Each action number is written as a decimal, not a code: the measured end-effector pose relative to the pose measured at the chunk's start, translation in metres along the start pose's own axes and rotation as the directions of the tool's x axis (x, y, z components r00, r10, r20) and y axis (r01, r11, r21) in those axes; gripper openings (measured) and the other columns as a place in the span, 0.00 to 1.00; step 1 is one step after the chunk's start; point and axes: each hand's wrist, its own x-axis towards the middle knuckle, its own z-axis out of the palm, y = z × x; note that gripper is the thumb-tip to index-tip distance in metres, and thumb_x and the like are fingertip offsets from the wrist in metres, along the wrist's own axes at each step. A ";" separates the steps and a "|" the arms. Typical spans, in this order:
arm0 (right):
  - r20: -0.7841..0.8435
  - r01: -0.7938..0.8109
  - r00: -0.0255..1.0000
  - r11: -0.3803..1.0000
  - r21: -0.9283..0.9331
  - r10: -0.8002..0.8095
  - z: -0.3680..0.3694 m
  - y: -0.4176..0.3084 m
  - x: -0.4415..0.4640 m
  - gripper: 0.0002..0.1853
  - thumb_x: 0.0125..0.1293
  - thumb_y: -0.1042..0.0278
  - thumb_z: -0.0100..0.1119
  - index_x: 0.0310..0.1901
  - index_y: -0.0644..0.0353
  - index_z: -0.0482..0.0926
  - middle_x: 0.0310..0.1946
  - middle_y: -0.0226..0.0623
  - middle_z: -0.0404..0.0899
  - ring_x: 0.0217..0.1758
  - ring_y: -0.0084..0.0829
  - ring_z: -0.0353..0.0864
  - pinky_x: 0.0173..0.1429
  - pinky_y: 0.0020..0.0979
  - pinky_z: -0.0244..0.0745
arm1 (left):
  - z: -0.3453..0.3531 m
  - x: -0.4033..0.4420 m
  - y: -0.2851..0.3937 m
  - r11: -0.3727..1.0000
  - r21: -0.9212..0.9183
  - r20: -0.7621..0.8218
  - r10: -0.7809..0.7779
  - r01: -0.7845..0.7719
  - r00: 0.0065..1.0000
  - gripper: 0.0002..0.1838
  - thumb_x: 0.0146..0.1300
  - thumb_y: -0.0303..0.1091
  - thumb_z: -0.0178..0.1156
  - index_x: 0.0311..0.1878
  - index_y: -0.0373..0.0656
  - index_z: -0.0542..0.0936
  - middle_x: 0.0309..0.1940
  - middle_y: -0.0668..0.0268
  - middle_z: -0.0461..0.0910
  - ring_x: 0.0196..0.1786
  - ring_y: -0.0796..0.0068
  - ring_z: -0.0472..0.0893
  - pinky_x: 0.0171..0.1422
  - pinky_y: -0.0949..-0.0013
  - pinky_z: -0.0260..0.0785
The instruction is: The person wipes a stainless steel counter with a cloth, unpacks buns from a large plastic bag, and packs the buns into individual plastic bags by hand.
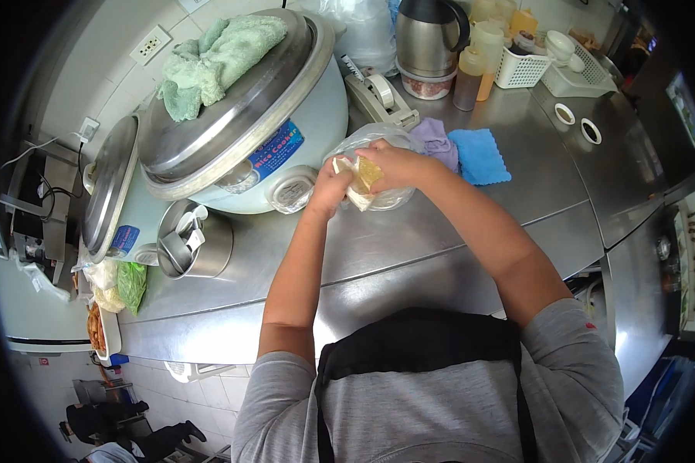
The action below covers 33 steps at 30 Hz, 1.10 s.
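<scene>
Above the grey stainless-steel counter (455, 224), the left hand (330, 190) and right hand (398, 165), fingers curled in, both pinch a small white-and-yellow packet (370, 171); a clear, crumpled plastic bag (398, 199) shows around it.

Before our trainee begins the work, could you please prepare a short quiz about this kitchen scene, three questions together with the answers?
1. What colour is the crumpled cloth on the round metal lid of the large rice cooker?
A) Purple
B) Pale green
C) Blue

2. True or false: the blue wavy-edged cloth lies inside the white plastic basket.

3. Which two colours show on the small two-coloured item held between the left hand and the right hand?

Key:
1. B.
2. False; it lies on the shiny steel counter, beside the purple cloth.
3. White and yellow.
</scene>
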 end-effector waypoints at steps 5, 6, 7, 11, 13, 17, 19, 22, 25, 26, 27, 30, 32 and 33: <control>0.030 0.062 0.998 0.998 -0.030 -0.061 0.005 0.008 0.006 0.38 0.44 0.65 0.57 0.59 0.57 0.53 0.57 0.48 0.53 0.55 0.43 0.63 0.56 0.31 0.61 | -0.001 0.005 -0.003 0.988 -0.151 -0.014 -0.016 0.014 1.000 0.17 0.46 0.29 0.48 0.44 0.47 0.68 0.25 0.71 0.71 0.22 0.82 0.70 0.17 0.80 0.57; 0.037 0.057 0.998 0.997 -0.048 -0.055 0.006 0.009 0.007 0.37 0.46 0.66 0.55 0.59 0.57 0.53 0.58 0.47 0.52 0.55 0.43 0.63 0.56 0.32 0.61 | 0.000 0.004 -0.002 0.988 -0.151 -0.015 -0.016 0.013 1.000 0.17 0.46 0.29 0.48 0.44 0.47 0.68 0.25 0.71 0.71 0.22 0.82 0.70 0.17 0.80 0.57; 0.045 0.053 0.998 0.996 -0.065 -0.050 0.007 0.009 0.007 0.36 0.47 0.66 0.52 0.60 0.58 0.52 0.58 0.47 0.52 0.55 0.43 0.63 0.56 0.32 0.60 | 0.003 0.004 -0.002 0.985 -0.175 -0.034 -0.010 0.004 0.999 0.17 0.46 0.29 0.48 0.44 0.47 0.68 0.26 0.71 0.71 0.22 0.82 0.70 0.17 0.80 0.57; 0.019 0.029 0.999 0.996 -0.079 -0.027 0.014 0.010 0.006 0.36 0.48 0.66 0.51 0.60 0.59 0.50 0.59 0.49 0.51 0.55 0.44 0.62 0.57 0.32 0.60 | 0.006 0.004 0.000 0.985 -0.163 -0.024 0.050 -0.054 0.998 0.18 0.46 0.27 0.48 0.44 0.46 0.68 0.27 0.70 0.71 0.23 0.81 0.70 0.19 0.79 0.60; -0.025 0.014 1.000 0.998 -0.054 -0.015 0.017 0.012 0.004 0.39 0.46 0.62 0.55 0.60 0.62 0.48 0.57 0.51 0.52 0.55 0.45 0.62 0.57 0.33 0.60 | 0.007 0.004 -0.003 0.983 -0.156 -0.035 0.096 -0.100 0.995 0.18 0.45 0.26 0.48 0.43 0.46 0.69 0.27 0.70 0.71 0.24 0.81 0.70 0.21 0.79 0.61; -0.085 0.119 0.989 0.993 -0.018 -0.120 0.012 0.021 0.001 0.43 0.45 0.56 0.59 0.60 0.62 0.47 0.56 0.51 0.54 0.57 0.43 0.61 0.57 0.33 0.60 | 0.006 0.007 -0.010 0.964 -0.178 0.007 0.199 -0.195 0.980 0.17 0.43 0.23 0.47 0.40 0.45 0.70 0.28 0.70 0.70 0.29 0.79 0.70 0.30 0.77 0.64; 0.021 0.061 0.998 0.996 0.065 -0.063 0.003 0.021 0.002 0.46 0.42 0.52 0.62 0.59 0.62 0.49 0.55 0.50 0.56 0.58 0.42 0.60 0.57 0.32 0.59 | 0.004 0.008 -0.011 0.957 -0.218 0.045 0.206 -0.192 0.977 0.16 0.42 0.22 0.46 0.38 0.44 0.70 0.28 0.70 0.70 0.29 0.79 0.70 0.32 0.77 0.64; 0.013 0.098 0.995 0.989 0.109 -0.100 0.002 0.024 0.003 0.43 0.43 0.55 0.61 0.59 0.62 0.52 0.55 0.51 0.57 0.57 0.42 0.61 0.57 0.31 0.59 | 0.003 0.011 -0.011 0.947 -0.260 0.097 0.220 -0.189 0.971 0.14 0.42 0.22 0.45 0.36 0.44 0.71 0.27 0.70 0.70 0.30 0.79 0.70 0.34 0.76 0.65; -0.021 0.148 0.989 0.981 0.129 -0.146 -0.001 0.026 0.002 0.39 0.43 0.58 0.60 0.57 0.62 0.55 0.54 0.51 0.60 0.56 0.41 0.62 0.57 0.31 0.59 | 0.004 0.014 -0.009 0.946 -0.268 0.123 0.222 -0.183 0.967 0.13 0.41 0.21 0.46 0.34 0.43 0.71 0.26 0.71 0.70 0.30 0.79 0.70 0.34 0.77 0.64; -0.019 0.148 0.989 0.981 0.128 -0.147 -0.002 0.026 0.002 0.39 0.43 0.58 0.60 0.57 0.62 0.55 0.54 0.51 0.60 0.56 0.41 0.62 0.57 0.31 0.59 | 0.004 0.015 -0.009 0.946 -0.271 0.130 0.218 -0.177 0.967 0.12 0.41 0.22 0.46 0.32 0.43 0.72 0.25 0.72 0.69 0.29 0.80 0.69 0.33 0.77 0.62; -0.015 0.145 0.989 0.979 0.140 -0.145 -0.002 0.027 0.002 0.38 0.44 0.60 0.58 0.57 0.62 0.56 0.53 0.51 0.61 0.55 0.41 0.63 0.56 0.31 0.60 | 0.003 0.016 -0.009 0.946 -0.271 0.128 0.217 -0.177 0.968 0.12 0.41 0.22 0.46 0.32 0.43 0.72 0.25 0.72 0.69 0.29 0.80 0.69 0.33 0.77 0.62; -0.009 0.132 0.991 0.984 0.118 -0.131 -0.001 0.026 0.004 0.35 0.45 0.63 0.54 0.57 0.62 0.56 0.50 0.51 0.64 0.52 0.41 0.66 0.54 0.31 0.62 | 0.001 0.019 -0.007 0.961 -0.209 0.179 0.220 -0.181 0.959 0.13 0.41 0.22 0.45 0.34 0.43 0.71 0.27 0.70 0.70 0.30 0.79 0.70 0.36 0.76 0.65; -0.008 0.119 0.993 0.989 0.084 -0.119 0.000 0.026 0.005 0.34 0.46 0.64 0.52 0.57 0.61 0.56 0.48 0.51 0.66 0.50 0.42 0.68 0.53 0.32 0.63 | 0.002 0.018 -0.005 0.963 -0.201 0.160 0.215 -0.181 0.963 0.12 0.41 0.21 0.46 0.32 0.43 0.72 0.25 0.71 0.70 0.29 0.80 0.69 0.35 0.77 0.63; -0.024 0.132 0.991 0.989 0.059 -0.131 0.000 0.025 0.005 0.32 0.46 0.65 0.50 0.57 0.60 0.56 0.46 0.51 0.68 0.48 0.43 0.69 0.51 0.33 0.64 | 0.002 0.018 -0.003 0.963 -0.200 0.159 0.215 -0.182 0.964 0.12 0.41 0.21 0.46 0.32 0.43 0.72 0.25 0.71 0.70 0.29 0.80 0.69 0.35 0.77 0.63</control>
